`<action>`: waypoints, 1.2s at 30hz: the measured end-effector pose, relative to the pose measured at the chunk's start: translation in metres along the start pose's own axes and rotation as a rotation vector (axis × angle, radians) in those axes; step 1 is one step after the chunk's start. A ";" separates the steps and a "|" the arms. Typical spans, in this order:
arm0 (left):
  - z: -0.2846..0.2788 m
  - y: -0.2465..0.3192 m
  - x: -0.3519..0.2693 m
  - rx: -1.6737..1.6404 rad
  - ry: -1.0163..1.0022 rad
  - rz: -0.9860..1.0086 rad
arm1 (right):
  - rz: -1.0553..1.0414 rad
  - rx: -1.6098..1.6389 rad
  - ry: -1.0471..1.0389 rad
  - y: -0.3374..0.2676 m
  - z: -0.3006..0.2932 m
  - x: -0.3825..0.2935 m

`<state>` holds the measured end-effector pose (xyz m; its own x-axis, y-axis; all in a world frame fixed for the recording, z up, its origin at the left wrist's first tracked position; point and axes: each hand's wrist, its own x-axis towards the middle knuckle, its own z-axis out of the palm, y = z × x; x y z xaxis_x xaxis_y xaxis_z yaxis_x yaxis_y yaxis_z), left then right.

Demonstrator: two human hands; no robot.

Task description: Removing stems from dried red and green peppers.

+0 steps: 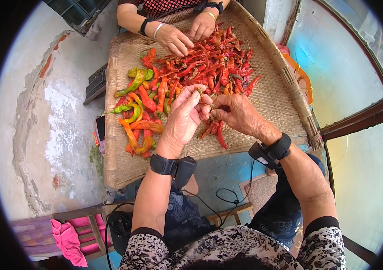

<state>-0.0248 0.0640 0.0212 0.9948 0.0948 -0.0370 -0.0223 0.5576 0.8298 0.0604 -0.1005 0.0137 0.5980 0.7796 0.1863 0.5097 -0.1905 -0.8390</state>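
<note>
My left hand (186, 113) is raised over the near side of a woven tray (249, 135), palm turned up. Its thumb and fingers pinch a small brownish-green pepper piece (200, 91), mostly covered by the fingertips. My right hand (240, 113) meets it fingertip to fingertip, and its thumb and forefinger close at the same spot; what they grip is largely hidden. Beyond both hands spreads a heap of wrinkled red chili peppers (208, 64). Fresher green, orange and red peppers (140, 101) lie to the left. A few red peppers (222, 135) rest just below my hands.
Across the tray, another person's two hands (174, 38) (202, 26) touch the red heap. A rough plaster wall (59, 111) stands left, framed glass panes (340, 60) right. A black cable (235, 199) hangs by my knees. A pink cloth (66, 241) drapes over a wooden chair (97, 229).
</note>
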 end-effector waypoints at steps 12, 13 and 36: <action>-0.016 -0.003 0.005 0.203 0.267 0.052 | -0.026 -0.113 0.388 0.030 -0.061 -0.016; -0.017 -0.006 0.006 0.228 0.249 0.047 | 0.021 -0.088 0.449 0.031 -0.078 -0.022; 0.009 -0.015 0.003 0.755 0.094 -0.030 | -0.160 -0.337 0.369 0.025 -0.024 -0.002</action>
<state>-0.0206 0.0488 0.0134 0.9805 0.1769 -0.0850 0.1124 -0.1514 0.9821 0.0861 -0.1211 0.0046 0.6439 0.5639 0.5172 0.7467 -0.3156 -0.5855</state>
